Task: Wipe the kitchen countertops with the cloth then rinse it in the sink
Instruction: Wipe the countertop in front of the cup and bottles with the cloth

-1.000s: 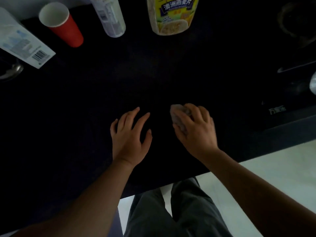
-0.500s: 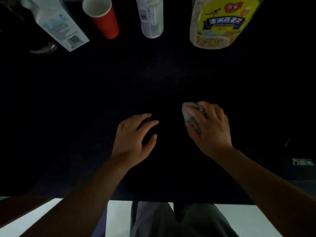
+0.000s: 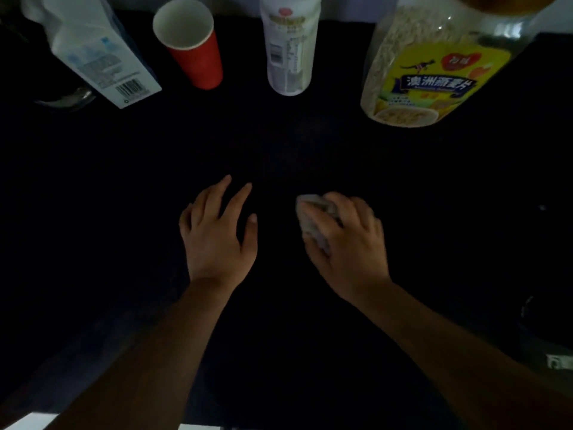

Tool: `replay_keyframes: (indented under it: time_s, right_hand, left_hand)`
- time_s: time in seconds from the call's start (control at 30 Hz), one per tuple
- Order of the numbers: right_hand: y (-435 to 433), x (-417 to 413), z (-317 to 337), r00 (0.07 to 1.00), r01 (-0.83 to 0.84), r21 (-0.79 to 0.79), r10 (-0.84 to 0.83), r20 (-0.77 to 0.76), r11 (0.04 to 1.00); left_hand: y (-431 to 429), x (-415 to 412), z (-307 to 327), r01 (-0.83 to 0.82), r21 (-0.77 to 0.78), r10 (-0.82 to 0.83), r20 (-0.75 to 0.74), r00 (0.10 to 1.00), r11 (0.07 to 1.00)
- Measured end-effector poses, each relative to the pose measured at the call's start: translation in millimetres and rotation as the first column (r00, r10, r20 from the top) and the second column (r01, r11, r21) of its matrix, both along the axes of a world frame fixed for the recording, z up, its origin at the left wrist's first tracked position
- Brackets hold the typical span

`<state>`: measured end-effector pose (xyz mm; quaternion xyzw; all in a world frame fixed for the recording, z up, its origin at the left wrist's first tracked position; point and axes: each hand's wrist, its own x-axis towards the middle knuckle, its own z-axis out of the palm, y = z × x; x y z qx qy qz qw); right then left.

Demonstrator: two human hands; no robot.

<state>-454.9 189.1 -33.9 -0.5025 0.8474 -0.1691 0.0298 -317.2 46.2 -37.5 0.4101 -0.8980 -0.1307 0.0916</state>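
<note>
A small pale cloth (image 3: 311, 217) is bunched under my right hand (image 3: 348, 240), which presses it on the black countertop (image 3: 279, 144) near the middle. My fingers curl over the cloth and only its left part shows. My left hand (image 3: 218, 234) lies flat on the counter a little to the left, fingers spread, holding nothing. The sink is not clearly visible; a dim metal shape (image 3: 62, 97) lies at the far left.
Along the back edge stand a white carton (image 3: 96, 54), a red paper cup (image 3: 192, 45), a white cylindrical container (image 3: 291, 45) and a large oat jar (image 3: 434, 63). A dark stove (image 3: 545, 330) lies at the right.
The view has shifted forward and right, so the back-row items look larger and nearer. My right hand with the cloth has slid slightly; my left hand's fingers have spread out flat.
</note>
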Motion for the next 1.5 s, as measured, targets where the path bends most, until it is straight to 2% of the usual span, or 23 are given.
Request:
replay_keyframes:
  time_s: [0.13,0.2,0.3,0.37,0.43,0.57,0.73,0.83,0.9,0.93,1.0,1.1,1.2,1.3,1.37,1.43,1.5]
  right_hand:
    - [-44.1,-38.1,5.9,0.950,0.309,-0.005,-0.309,0.037,0.951]
    - [-89.2,-42.3,10.3,0.924,0.379,-0.008,-0.378,0.060,0.926]
    - [-120.0,-26.4,11.3,0.965,0.245,-0.019,-0.242,0.100,0.969]
    - [-102.3,-12.1,9.5,0.993,0.098,-0.023,-0.096,0.070,0.995]
    - [-61.9,-4.3,5.3,0.998,0.037,-0.017,-0.036,0.056,0.999]
    - [6.6,-17.6,1.5,0.992,0.121,-0.007,-0.121,0.032,0.993]
    - [-54.5,-51.3,9.3,0.929,0.363,0.021,-0.363,0.076,0.932]
    - [-36.9,-33.8,10.7,0.975,0.213,0.032,-0.215,0.053,0.976]
    - [3.2,-17.4,9.9,0.988,0.142,0.051,-0.145,0.049,0.989]
    - [24.7,-13.1,9.2,0.985,0.161,0.065,-0.165,0.056,0.985]
    - [63.8,-12.8,9.8,0.954,0.288,0.085,-0.293,0.065,0.954]
    - [94.4,-35.6,13.5,0.874,0.479,0.099,-0.484,0.034,0.872]
    - [75.2,-82.0,14.1,0.775,0.628,0.086,-0.631,0.020,0.774]
    - [31.2,-120.5,11.2,0.717,0.692,0.090,-0.697,0.034,0.716]
    - [11.7,-125.3,11.3,0.775,0.628,0.087,-0.632,0.019,0.773]
    - [12.8,-116.3,13.9,0.901,0.430,0.077,-0.433,0.030,0.899]
    - [33.5,-100.4,16.0,0.977,0.206,0.063,-0.209,0.051,0.977]
  left_hand:
    - [0.7,-1.7,2.4,0.002,0.024,-0.002,0.000,1.000,1.000]
    - [0.9,-2.2,3.5,-0.009,0.018,0.009,0.011,1.000,1.000]
    - [1.3,-2.1,2.4,-0.017,0.003,0.017,0.017,1.000,1.000]
    - [1.5,-2.6,2.3,-0.017,0.001,0.017,0.023,1.000,1.000]
    - [2.2,-3.2,3.0,-0.015,0.004,0.015,0.020,1.000,1.000]
    - [2.2,-1.4,2.7,-0.018,0.016,0.018,0.000,1.000,1.000]
    - [4.8,-1.8,6.7,0.003,0.053,-0.004,0.020,1.000,0.999]
    - [7.2,-7.9,14.1,0.027,0.096,-0.028,0.015,0.999,0.995]
    - [14.1,-20.3,21.1,0.158,0.118,-0.156,-0.027,0.987,0.980]
    - [19.8,-30.0,23.8,0.237,0.123,-0.232,-0.057,0.971,0.964]
    - [37.0,-54.4,25.8,0.331,0.115,-0.321,-0.101,0.942,0.937]
    - [68.9,-87.7,20.9,0.333,0.116,-0.330,-0.041,0.943,0.936]
    - [86.9,-99.6,9.0,0.283,0.086,-0.288,0.056,0.956,0.955]
    - [88.0,-100.3,4.1,0.257,0.030,-0.259,0.066,0.964,0.966]
    - [87.8,-101.0,3.7,0.256,0.010,-0.256,0.078,0.963,0.967]
    - [88.5,-101.9,3.8,0.256,0.002,-0.255,0.089,0.963,0.967]
    - [88.5,-101.9,4.2,0.249,0.005,-0.249,0.091,0.964,0.968]
